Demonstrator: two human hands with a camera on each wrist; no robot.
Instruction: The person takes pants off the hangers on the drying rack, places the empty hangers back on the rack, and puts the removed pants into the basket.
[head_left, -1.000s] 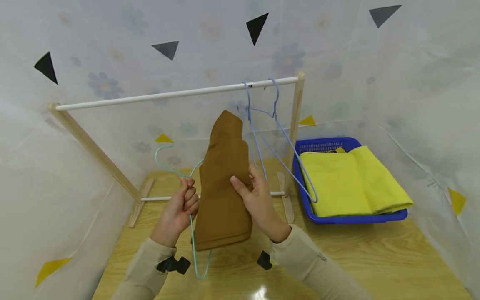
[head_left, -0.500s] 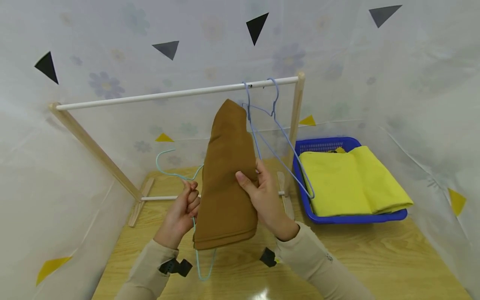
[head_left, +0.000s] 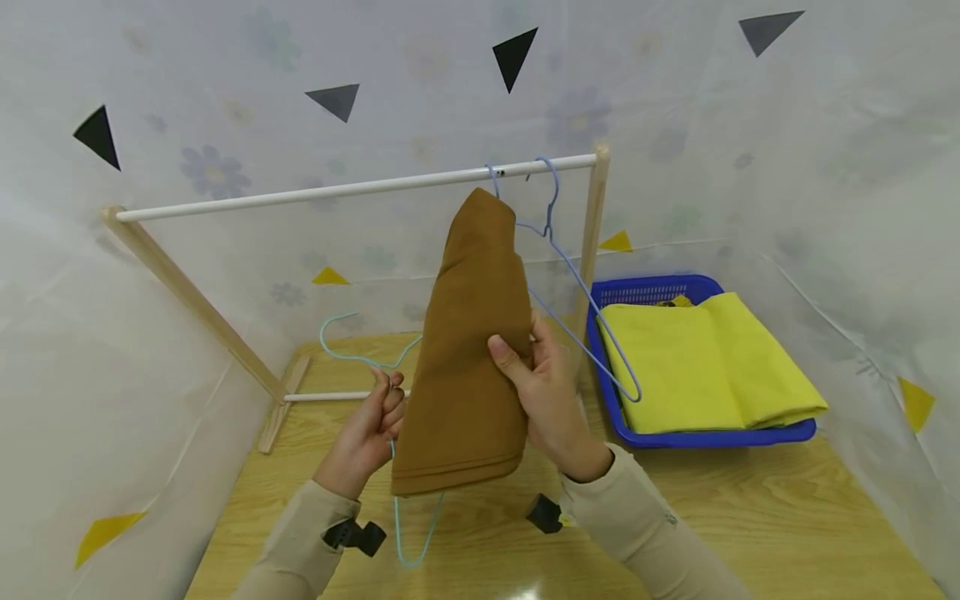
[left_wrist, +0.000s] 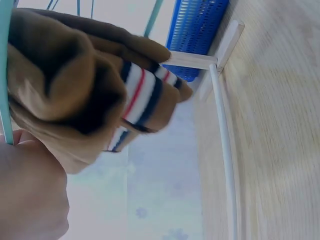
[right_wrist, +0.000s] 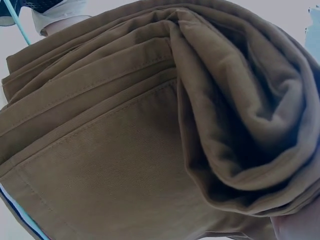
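In the head view my right hand [head_left: 551, 396] holds a folded brown garment [head_left: 472, 358] by its right edge, thumb on the near face. My left hand [head_left: 367, 437] grips a mint-green wire hanger [head_left: 410, 564], whose middle part is hidden behind the garment. The left wrist view shows the hanger [left_wrist: 4, 75] beside the garment [left_wrist: 40, 95], which has bands of navy, white and red stripes [left_wrist: 140, 95]. Folded layers of the garment [right_wrist: 110, 155] fill much of the right wrist view, with part of my right hand [right_wrist: 300, 225] at the lower right.
A rack with a white rod [head_left: 300, 196] and wooden posts stands on the wood-grain table [head_left: 705, 508]. Two lavender hangers hang near its right end, one [head_left: 550, 204] plain to see, the other mostly covered. At right, a blue basket [head_left: 720, 438] holds folded yellow cloth [head_left: 675, 358].
The brown garment has moved right and its top a little upward with my right hand, covering more of one lavender hanger. My left hand and the mint hanger have shifted slightly right and down.
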